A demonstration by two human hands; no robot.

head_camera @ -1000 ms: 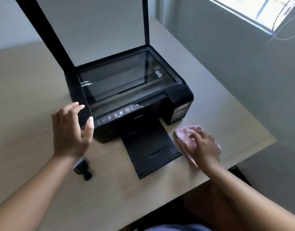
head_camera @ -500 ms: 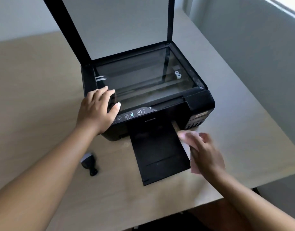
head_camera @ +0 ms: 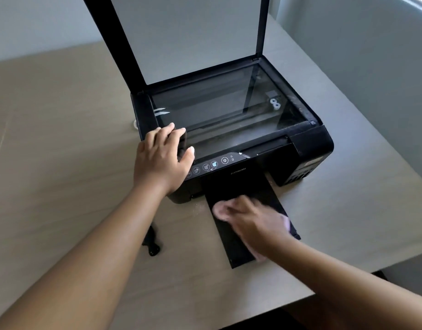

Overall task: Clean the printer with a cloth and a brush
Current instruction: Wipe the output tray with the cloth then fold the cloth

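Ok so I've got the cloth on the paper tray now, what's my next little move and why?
Probably draw the pink cloth toward you along the output tray. Your right hand presses it flat near the tray's top, so the lower part looks unwiped, and your left hand braces the printer. The brush lies unused on the table.

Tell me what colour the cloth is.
Pale pink cloth, seen under the right hand in the head view.
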